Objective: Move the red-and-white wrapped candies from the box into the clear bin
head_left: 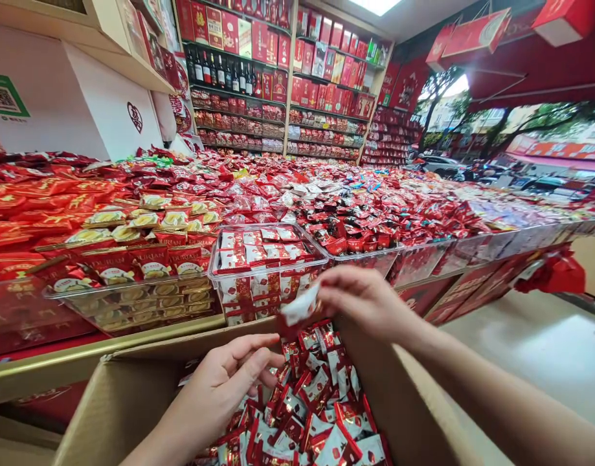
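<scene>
Between the fingertips of my right hand [362, 301] is a small white-and-red candy packet [300, 307], blurred a little, held above the far edge of an open cardboard box [132, 375]. My left hand [229, 378] hovers over the box with its fingers apart and curved, and nothing shows in it. Loose red-and-white candy packets [316, 395] fill the box below both hands. Just beyond stands a clear plastic bin [270, 264], where similar packets [253, 249] are stacked in neat rows up to the rim.
Durian-labelled packets [154, 262] fill the bin to the left. Mixed wrapped sweets [355, 220] spread across the display behind and to the right. Shelves [287, 84] hold bottles and red boxes at the back. Tiled floor [535, 349] lies at right; a red bag [562, 272] hangs nearby.
</scene>
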`<state>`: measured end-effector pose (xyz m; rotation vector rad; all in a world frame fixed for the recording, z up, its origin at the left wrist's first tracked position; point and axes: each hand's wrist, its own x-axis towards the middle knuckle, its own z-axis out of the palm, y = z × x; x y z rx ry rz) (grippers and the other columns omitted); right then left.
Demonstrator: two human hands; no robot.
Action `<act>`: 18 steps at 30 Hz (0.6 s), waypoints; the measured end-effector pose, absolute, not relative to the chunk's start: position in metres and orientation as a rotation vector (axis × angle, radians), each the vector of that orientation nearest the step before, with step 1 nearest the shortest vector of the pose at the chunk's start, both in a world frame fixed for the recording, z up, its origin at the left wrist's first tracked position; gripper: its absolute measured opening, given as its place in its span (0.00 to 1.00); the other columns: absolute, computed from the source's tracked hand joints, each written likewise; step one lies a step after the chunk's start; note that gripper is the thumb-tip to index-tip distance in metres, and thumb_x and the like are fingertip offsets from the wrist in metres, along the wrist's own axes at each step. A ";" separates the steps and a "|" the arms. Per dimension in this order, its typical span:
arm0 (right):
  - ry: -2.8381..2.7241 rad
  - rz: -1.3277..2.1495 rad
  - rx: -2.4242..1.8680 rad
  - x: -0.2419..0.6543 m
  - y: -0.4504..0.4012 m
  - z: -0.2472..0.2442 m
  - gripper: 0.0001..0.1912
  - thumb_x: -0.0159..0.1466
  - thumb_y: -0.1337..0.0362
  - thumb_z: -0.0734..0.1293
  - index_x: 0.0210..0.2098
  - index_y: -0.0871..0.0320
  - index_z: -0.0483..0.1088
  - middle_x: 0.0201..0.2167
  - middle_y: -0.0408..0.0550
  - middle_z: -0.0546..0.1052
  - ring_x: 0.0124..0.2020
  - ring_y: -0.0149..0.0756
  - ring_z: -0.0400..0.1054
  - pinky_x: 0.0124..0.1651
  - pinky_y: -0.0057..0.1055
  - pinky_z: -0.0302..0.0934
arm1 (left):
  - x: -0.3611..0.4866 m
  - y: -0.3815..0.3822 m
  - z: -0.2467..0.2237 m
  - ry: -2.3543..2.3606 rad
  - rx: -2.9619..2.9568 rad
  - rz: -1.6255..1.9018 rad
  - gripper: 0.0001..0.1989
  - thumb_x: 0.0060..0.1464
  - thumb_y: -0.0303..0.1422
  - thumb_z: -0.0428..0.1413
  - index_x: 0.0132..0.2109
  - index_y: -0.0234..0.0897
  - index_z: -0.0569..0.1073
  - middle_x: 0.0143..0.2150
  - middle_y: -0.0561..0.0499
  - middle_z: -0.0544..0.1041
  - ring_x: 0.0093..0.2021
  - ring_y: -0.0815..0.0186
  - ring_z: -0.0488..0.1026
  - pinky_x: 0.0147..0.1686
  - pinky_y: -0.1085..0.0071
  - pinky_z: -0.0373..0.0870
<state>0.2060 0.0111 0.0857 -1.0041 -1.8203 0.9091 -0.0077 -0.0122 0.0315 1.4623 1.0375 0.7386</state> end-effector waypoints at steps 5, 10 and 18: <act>-1.952 0.196 -1.009 0.219 0.052 0.142 0.08 0.57 0.67 0.59 0.35 0.62 0.68 0.30 0.46 0.71 0.32 0.28 0.64 0.35 0.26 0.57 | -0.016 -0.008 0.025 1.091 1.452 0.734 0.14 0.52 0.38 0.49 0.45 0.37 0.66 0.37 0.48 0.76 0.34 0.64 0.72 0.35 0.69 0.67; -2.336 0.036 -1.134 0.208 0.081 0.142 0.11 0.59 0.68 0.57 0.37 0.62 0.69 0.34 0.47 0.73 0.35 0.29 0.64 0.38 0.26 0.56 | -0.019 -0.004 0.020 1.125 1.538 0.735 0.13 0.52 0.38 0.49 0.44 0.39 0.67 0.36 0.49 0.76 0.35 0.64 0.72 0.37 0.68 0.67; -2.694 -0.044 -1.111 0.210 0.103 0.154 0.12 0.58 0.72 0.56 0.36 0.60 0.69 0.32 0.46 0.72 0.32 0.28 0.62 0.35 0.25 0.54 | -0.021 -0.004 0.021 1.179 1.664 0.721 0.13 0.52 0.38 0.48 0.44 0.40 0.67 0.36 0.51 0.76 0.37 0.64 0.71 0.36 0.71 0.67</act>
